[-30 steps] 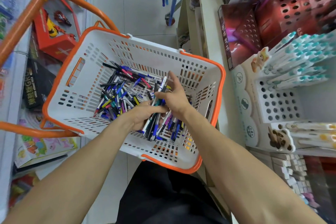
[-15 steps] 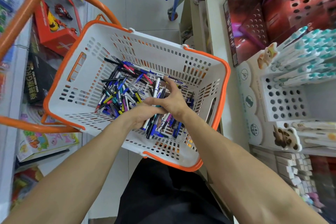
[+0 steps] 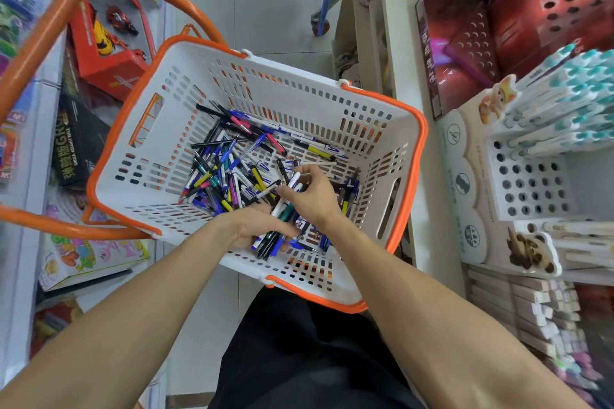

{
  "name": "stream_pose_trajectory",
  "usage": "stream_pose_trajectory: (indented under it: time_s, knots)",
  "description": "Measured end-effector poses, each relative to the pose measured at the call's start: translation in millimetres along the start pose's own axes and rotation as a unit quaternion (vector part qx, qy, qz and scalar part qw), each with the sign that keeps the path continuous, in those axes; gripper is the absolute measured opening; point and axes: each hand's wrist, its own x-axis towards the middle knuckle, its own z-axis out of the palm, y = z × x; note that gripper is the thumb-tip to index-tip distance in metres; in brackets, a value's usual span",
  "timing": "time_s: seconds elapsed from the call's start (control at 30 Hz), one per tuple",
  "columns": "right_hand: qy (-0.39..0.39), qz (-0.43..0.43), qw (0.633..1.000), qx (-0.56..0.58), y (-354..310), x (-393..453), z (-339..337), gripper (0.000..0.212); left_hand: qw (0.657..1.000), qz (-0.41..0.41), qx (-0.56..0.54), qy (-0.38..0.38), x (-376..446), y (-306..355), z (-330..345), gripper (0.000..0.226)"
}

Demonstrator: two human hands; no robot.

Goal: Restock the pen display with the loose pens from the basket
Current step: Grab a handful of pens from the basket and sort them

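Head view: left hand (image 3: 255, 226) grips a bundle of slim plastic pens (image 3: 275, 236); right hand (image 3: 312, 196) pinches one white pen (image 3: 291, 183) inside slotted white basket (image 3: 299, 93).

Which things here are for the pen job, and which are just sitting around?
For the job:
- loose pens
- basket
- pen bundle, gripped by the left hand
- right hand, pinching a pen
- white pen display

Just sitting around:
- red toy-car box
- black box
- colourful book
- red display
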Motion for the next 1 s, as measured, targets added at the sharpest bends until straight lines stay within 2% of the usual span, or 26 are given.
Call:
stream_pose_trajectory:
  time_s: [0.07, 0.13, 0.17, 0.23, 0.3, 0.37, 0.4, 0.47, 0.53, 0.67, 0.77, 0.87, 0.93, 1.0]
  knots:
    - [0.011, 0.000, 1.000, -0.005, 1, -4, 2, 0.041, 1.000, 0.001, 0.008, -0.002, -3, 1, -2, 0.051]
    - [0.014, -0.005, 1.000, -0.004, 1, -8, 5, 0.035, 0.999, 0.009, 0.021, 0.028, 0, -2, -1, 0.077]
    - [0.013, -0.008, 1.000, -0.005, 1, -10, 6, 0.033, 0.999, 0.024, 0.010, 0.039, -2, 0, 2, 0.076]
    - [0.002, -0.019, 1.000, -0.008, -1, -14, 6, 0.031, 0.998, 0.050, -0.029, 0.036, -7, 2, 10, 0.050]
    - [-0.007, -0.017, 1.000, 0.009, -2, -19, 6, 0.046, 0.998, 0.056, -0.030, 0.022, -9, 5, 14, 0.037]
    - [-0.002, 0.023, 0.992, 0.123, -4, -25, 6, 0.068, 0.997, 0.071, -0.014, 0.030, -10, 6, 14, 0.028]
    - [0.006, 0.045, 0.981, 0.188, -5, -29, 6, 0.071, 0.996, 0.081, 0.007, 0.041, -11, 7, 14, 0.032]
    - [0.013, 0.053, 0.964, 0.262, -6, -36, 3, 0.063, 0.993, 0.100, 0.031, 0.057, -17, 12, 18, 0.038]
    - [0.008, 0.016, 0.960, 0.278, -10, -47, -4, 0.054, 0.989, 0.130, 0.016, 0.062, -25, 16, 26, 0.036]
    - [0.057, -0.100, 0.971, 0.208, -24, -74, -27, 0.073, 0.982, 0.179, -0.046, 0.039, -48, 18, 48, 0.028]
    - [0.059, -0.144, 0.983, 0.095, -31, -100, -47, 0.049, 0.967, 0.188, -0.169, -0.011, -64, 19, 75, 0.032]
    - [0.093, -0.166, 0.981, 0.043, -29, -128, -70, 0.029, 0.952, 0.195, -0.230, -0.052, -83, 21, 112, 0.021]
    - [0.109, -0.178, 0.978, 0.025, -23, -150, -87, 0.023, 0.947, 0.206, -0.241, -0.060, -95, 21, 139, 0.010]
    - [0.095, -0.159, 0.981, 0.053, -14, -174, -104, 0.023, 0.944, 0.216, -0.240, -0.062, -104, 17, 167, 0.010]
